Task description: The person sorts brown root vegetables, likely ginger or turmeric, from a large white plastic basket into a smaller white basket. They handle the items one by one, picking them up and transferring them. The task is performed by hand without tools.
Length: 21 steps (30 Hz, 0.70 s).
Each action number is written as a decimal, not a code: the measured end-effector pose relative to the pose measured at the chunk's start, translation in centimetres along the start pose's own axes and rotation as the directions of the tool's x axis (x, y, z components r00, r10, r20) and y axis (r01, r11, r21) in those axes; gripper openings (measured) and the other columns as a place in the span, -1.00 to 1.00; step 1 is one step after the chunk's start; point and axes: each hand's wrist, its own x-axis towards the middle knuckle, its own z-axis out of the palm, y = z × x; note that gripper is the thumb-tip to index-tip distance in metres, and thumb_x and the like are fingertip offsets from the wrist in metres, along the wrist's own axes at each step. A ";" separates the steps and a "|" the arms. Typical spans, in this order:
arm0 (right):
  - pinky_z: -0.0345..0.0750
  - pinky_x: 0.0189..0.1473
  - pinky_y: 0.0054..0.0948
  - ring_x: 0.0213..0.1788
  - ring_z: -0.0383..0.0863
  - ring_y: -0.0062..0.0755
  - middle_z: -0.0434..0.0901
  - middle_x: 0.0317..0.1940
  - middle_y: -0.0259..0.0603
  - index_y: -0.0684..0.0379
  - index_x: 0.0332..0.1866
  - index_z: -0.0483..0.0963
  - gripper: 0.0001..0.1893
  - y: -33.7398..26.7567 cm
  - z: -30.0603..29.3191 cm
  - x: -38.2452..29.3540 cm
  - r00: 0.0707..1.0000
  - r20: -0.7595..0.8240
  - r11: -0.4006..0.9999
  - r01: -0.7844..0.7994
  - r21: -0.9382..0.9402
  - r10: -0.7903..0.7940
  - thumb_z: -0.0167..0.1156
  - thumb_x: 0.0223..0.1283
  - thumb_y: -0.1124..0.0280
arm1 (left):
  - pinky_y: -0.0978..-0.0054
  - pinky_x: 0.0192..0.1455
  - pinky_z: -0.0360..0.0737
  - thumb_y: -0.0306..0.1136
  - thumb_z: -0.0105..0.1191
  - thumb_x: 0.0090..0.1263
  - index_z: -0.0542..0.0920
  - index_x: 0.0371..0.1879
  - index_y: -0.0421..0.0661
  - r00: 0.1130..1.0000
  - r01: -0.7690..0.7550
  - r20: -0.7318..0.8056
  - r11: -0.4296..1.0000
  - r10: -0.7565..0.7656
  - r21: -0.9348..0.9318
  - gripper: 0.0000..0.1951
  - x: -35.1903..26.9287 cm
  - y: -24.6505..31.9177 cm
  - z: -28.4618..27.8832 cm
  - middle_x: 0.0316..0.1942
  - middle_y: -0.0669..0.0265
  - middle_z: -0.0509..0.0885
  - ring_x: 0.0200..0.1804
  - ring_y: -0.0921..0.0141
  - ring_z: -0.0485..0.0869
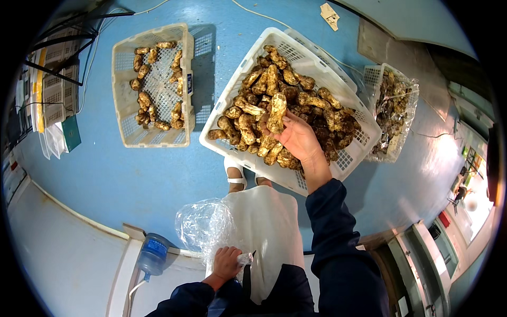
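My right hand [298, 136] is closed around one thick, pale-brown mushroom [277, 113], likely a matsutake. It is held above a white plastic crate [253, 168] heaped with many similar mushrooms [247, 130]. Low in front of my body, my left hand [227, 261] grips a bunched clear plastic bag [206, 222]; its crumpled end pokes out past my fingers and the rest puffs out to the left. To the left, a second white crate [119, 136] has smaller groups of mushrooms [143, 71] along its sides, with its mesh bottom showing in the middle.
A crate [372, 75] lined with clear plastic [410, 107] stands at the right, holding more mushrooms. Stacked crates [59, 95] and a black metal frame [67, 35] are at far left. A water jug [152, 253] sits by the wall. A thin cable [263, 15] crosses the blue floor.
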 end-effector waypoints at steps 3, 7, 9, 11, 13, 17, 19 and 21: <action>0.46 0.24 0.04 0.14 0.58 -0.12 0.57 0.11 -0.05 0.31 0.23 0.40 -0.64 0.9 -1.4 -0.1 0.998 -0.066 1.000 0.021 -0.006 -0.021 0.03 0.37 0.47 | 0.25 -0.17 0.40 -0.35 0.27 -0.09 0.52 -0.24 -0.02 1.000 -0.002 0.016 1.000 0.001 0.009 -0.63 0.1 -0.1 -0.1 -0.31 0.31 0.55 -0.23 0.22 0.54; 0.54 0.20 -0.17 0.06 0.61 -0.27 0.59 0.04 -0.08 0.35 0.23 0.38 -0.63 1.6 -1.2 -0.1 0.995 -0.096 0.993 -0.016 -0.118 0.004 0.08 0.34 0.55 | 0.24 -0.16 0.40 -0.38 0.27 -0.10 0.55 -0.24 -0.01 1.000 -0.003 0.022 1.000 0.002 0.022 -0.64 0.0 -0.5 -0.1 -0.29 0.31 0.56 -0.23 0.23 0.54; 0.56 0.08 -0.36 -0.04 0.63 -0.39 0.60 -0.02 -0.11 0.32 0.22 0.40 -0.53 3.6 1.3 0.8 0.963 -0.268 0.944 -0.053 -0.326 -0.039 0.27 0.23 0.40 | 0.24 -0.15 0.40 -0.38 0.27 -0.10 0.56 -0.24 0.00 1.000 0.001 0.012 1.000 -0.002 0.031 -0.64 -0.1 -0.6 -0.1 -0.28 0.32 0.57 -0.22 0.23 0.54; 0.58 -0.05 -0.40 -0.08 0.61 -0.44 0.61 -0.08 -0.17 0.30 0.13 0.44 -0.57 4.9 4.6 2.3 0.988 -0.133 0.804 -0.016 -0.595 -0.079 0.30 0.22 0.31 | 0.22 -0.15 0.40 -0.37 0.25 -0.09 0.56 -0.29 -0.02 1.000 -0.005 0.020 1.000 0.004 0.019 -0.69 0.3 -0.4 -0.4 -0.31 0.30 0.57 -0.23 0.18 0.53; 0.62 -0.08 -0.30 -0.14 0.65 -0.30 0.60 -0.09 -0.05 0.32 0.10 0.39 -0.58 6.8 8.1 4.1 0.989 -0.031 0.571 0.056 -0.819 -0.142 0.25 0.27 0.26 | 0.21 -0.15 0.39 -0.37 0.24 -0.08 0.55 -0.31 -0.03 1.000 -0.009 0.027 1.000 0.009 0.018 -0.70 0.6 -0.3 -0.7 -0.32 0.29 0.57 -0.24 0.16 0.53; 0.52 0.18 -0.24 0.10 0.58 -0.01 0.46 0.13 0.20 0.32 0.27 0.26 -0.47 9.8 11.7 4.1 0.948 0.158 0.458 0.274 -0.846 -0.277 0.21 0.30 0.28 | 0.20 -0.15 0.39 -0.37 0.24 -0.10 0.55 -0.29 -0.04 0.999 -0.018 0.033 0.999 0.017 0.030 -0.68 0.7 -0.2 -1.1 -0.31 0.28 0.57 -0.23 0.16 0.53; 0.45 0.26 -0.14 0.26 0.45 0.05 0.42 0.20 0.13 0.33 0.26 0.30 -0.49 8.9 11.5 2.6 0.887 0.294 0.194 0.378 -0.905 -0.356 0.18 0.29 0.31 | 0.20 -0.16 0.39 -0.37 0.25 -0.11 0.55 -0.28 -0.04 1.000 -0.015 0.024 0.999 0.015 0.031 -0.67 0.6 -0.3 -1.3 -0.31 0.28 0.57 -0.23 0.16 0.53; 0.26 0.38 -0.13 0.28 0.40 -0.05 0.50 0.10 -0.03 0.29 0.02 0.51 -0.64 8.9 9.0 1.5 0.873 0.378 -0.182 0.336 -0.924 -0.307 0.20 0.07 0.48 | 0.20 -0.16 0.39 -0.36 0.26 -0.11 0.55 -0.28 -0.04 1.000 -0.012 0.011 1.000 0.012 0.024 -0.66 0.5 -0.2 -1.4 -0.31 0.28 0.57 -0.23 0.15 0.53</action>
